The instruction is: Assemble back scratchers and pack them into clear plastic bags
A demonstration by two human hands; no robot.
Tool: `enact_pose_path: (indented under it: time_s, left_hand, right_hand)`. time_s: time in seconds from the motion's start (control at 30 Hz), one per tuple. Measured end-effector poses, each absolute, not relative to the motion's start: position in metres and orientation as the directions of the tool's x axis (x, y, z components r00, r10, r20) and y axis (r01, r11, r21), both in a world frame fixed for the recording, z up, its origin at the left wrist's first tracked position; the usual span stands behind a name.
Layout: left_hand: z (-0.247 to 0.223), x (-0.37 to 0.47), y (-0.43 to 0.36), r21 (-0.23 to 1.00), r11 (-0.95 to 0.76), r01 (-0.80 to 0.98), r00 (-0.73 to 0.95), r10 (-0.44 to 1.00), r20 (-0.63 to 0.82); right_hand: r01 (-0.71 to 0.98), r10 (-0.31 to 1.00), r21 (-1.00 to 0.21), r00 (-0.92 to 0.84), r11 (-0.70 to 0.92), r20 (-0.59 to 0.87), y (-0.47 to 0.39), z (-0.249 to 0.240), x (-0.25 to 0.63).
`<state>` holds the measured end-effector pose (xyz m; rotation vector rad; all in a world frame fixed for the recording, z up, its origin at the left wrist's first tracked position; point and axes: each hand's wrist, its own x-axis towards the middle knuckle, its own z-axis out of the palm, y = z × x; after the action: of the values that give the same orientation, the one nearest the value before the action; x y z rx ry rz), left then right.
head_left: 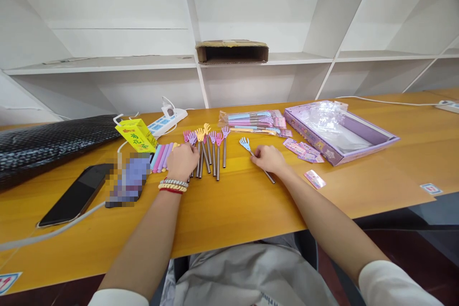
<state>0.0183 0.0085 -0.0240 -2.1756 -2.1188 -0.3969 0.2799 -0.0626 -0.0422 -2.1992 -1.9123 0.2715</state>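
- Head view: the orange-brown tabletop point(236, 215) carries the work.
- A purple box point(308, 136) with clear plastic in it lies toward the far edge, right of the middle.
- Bagged scratchers point(251, 119) lie left of it, near the far edge.
- A cluster of hand-headed scratchers point(218, 162) with metal rods is mid-tabletop.
- The left hand point(183, 160) is at the cluster's left side, beside pastel handles point(162, 158); whether its grip is open or closed, one cannot tell.
- The right hand point(269, 158) has its grip closed on the rod of a blue scratcher point(245, 143), head toward the far edge.
- Small printed cards point(314, 179) lie right of that hand, toward the near edge.
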Motion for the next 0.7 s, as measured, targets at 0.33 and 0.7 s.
enact_pose_path:
  time_s: [0.33,0.7]
  left_hand:
    - [-0.025,0.035,-0.003,0.115,-0.103,0.988,0.077,0.975,0.21]
    - [-0.024,0.039,-0.006,0.113,-0.131,0.985,0.11,0.977,0.18]
  right_hand:
    - [0.951,0.99,-0.278,0.14,-0.136,-0.006,-0.064,-0.04,0.278]
    - [0.945,0.988,-0.288,0.153,-0.151,-0.015,-0.063,-0.04,0.278]
